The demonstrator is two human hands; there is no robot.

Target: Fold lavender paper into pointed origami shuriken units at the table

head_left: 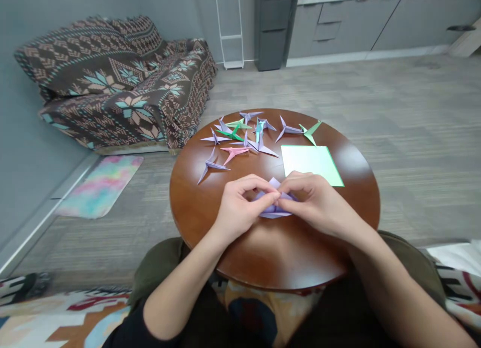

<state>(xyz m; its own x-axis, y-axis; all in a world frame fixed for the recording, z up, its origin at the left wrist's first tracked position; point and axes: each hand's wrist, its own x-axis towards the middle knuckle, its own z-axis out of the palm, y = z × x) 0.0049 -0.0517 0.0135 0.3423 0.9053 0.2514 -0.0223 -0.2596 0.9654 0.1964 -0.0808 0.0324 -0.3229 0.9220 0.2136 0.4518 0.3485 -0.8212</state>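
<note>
A partly folded sheet of purple origami paper [275, 214] lies on the round brown table [270, 258], in front of me. My left hand [244, 200] pinches it near the middle with thumb and forefinger. From the other side my right hand [313, 200] pinches the same paper, and the fingertips of both hands meet there. The fingers cover much of the folds. Just beyond my right hand lies a stack of pale green square paper [311, 160] with a darker green edge. A folded purple paper crane [211, 165] rests beyond my left hand.
Several more folded cranes cluster at the table's far side, among them a pink crane [236, 151], a green crane [233, 132] and a light green crane [311, 132]. A sofa [124, 87] with a patterned cover stands at the left, near a pastel mat [101, 185].
</note>
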